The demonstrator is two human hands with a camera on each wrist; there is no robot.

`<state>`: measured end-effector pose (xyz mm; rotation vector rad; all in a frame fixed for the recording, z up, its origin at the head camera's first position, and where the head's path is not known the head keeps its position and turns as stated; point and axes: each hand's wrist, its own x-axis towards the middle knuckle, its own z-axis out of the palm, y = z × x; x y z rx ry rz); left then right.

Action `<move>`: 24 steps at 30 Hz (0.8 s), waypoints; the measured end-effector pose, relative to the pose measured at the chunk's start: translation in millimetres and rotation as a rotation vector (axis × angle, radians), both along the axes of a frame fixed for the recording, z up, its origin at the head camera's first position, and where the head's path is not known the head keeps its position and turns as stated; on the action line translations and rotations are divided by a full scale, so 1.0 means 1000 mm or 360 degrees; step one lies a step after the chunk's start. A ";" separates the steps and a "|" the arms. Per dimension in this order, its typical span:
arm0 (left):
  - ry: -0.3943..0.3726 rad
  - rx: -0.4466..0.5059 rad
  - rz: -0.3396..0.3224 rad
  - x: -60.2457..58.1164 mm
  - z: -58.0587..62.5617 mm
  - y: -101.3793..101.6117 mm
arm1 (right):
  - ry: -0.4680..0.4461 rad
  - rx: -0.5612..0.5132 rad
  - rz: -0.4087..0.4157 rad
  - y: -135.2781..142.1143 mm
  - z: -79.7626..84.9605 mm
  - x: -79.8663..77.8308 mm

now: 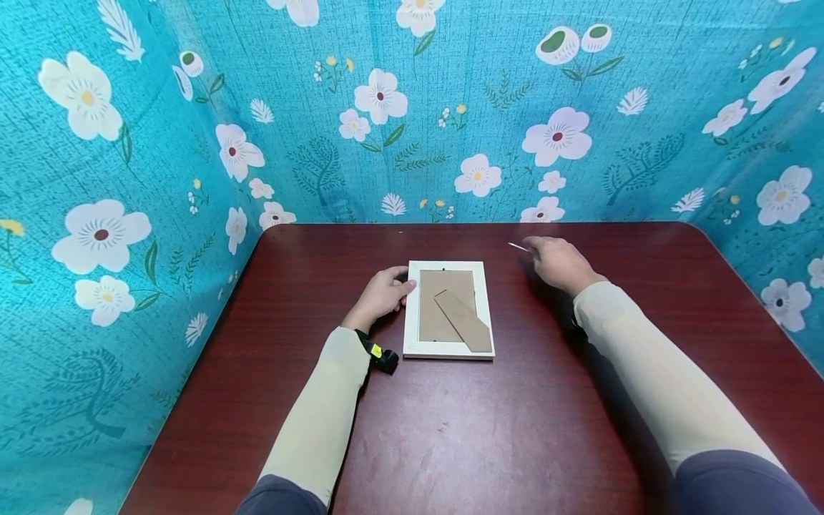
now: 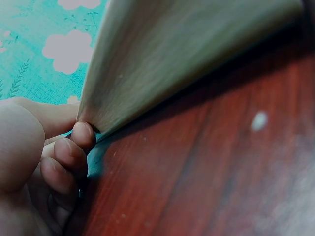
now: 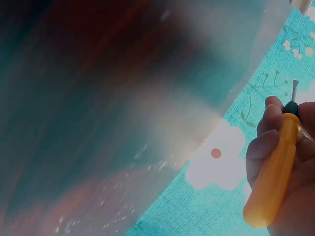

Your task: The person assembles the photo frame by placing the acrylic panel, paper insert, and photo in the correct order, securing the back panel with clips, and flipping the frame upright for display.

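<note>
A white picture frame [image 1: 448, 350] lies face down on the table, its brown backing board [image 1: 430, 322] and slanted stand leg [image 1: 465, 319] facing up. My left hand [image 1: 385, 293] pinches the frame's left edge between thumb and fingers; the left wrist view shows the fingertips [image 2: 70, 150] at the frame's pale side. Off to the right of the frame, my right hand [image 1: 558, 263] grips a screwdriver with a yellow handle [image 3: 275, 177] and a short flat-tipped shaft [image 3: 295, 90]. In the head view only the shaft sticks out, pointing left; the hand hides the handle.
The dark red wooden table [image 1: 444, 429] has rounded far corners. A blue flowered cloth [image 1: 450, 107] hangs behind it and along both sides. A black strap with a small device [image 1: 380, 355] sits on the left wrist.
</note>
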<state>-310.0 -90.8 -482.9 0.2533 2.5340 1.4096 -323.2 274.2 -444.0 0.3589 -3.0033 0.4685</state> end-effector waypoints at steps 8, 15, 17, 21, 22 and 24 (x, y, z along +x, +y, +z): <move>-0.0007 -0.0004 0.0001 -0.001 0.000 0.000 | 0.0002 -0.0010 -0.0004 -0.014 0.002 0.001; -0.0012 -0.0001 0.0003 -0.001 0.000 0.001 | -0.0046 -0.0015 -0.0010 -0.024 0.001 0.001; -0.0017 0.0006 0.0003 -0.001 0.000 0.001 | -0.0026 -0.0015 0.0015 -0.027 0.000 0.001; -0.0017 0.0012 0.0001 0.000 0.000 0.001 | 0.0018 -0.0013 0.0055 -0.032 0.000 0.000; -0.0017 0.0012 0.0002 0.000 0.000 0.001 | 0.0029 -0.0008 0.0062 -0.034 0.000 0.000; -0.0018 0.0011 0.0003 0.000 0.000 0.001 | 0.0046 -0.0006 0.0076 -0.038 0.000 0.001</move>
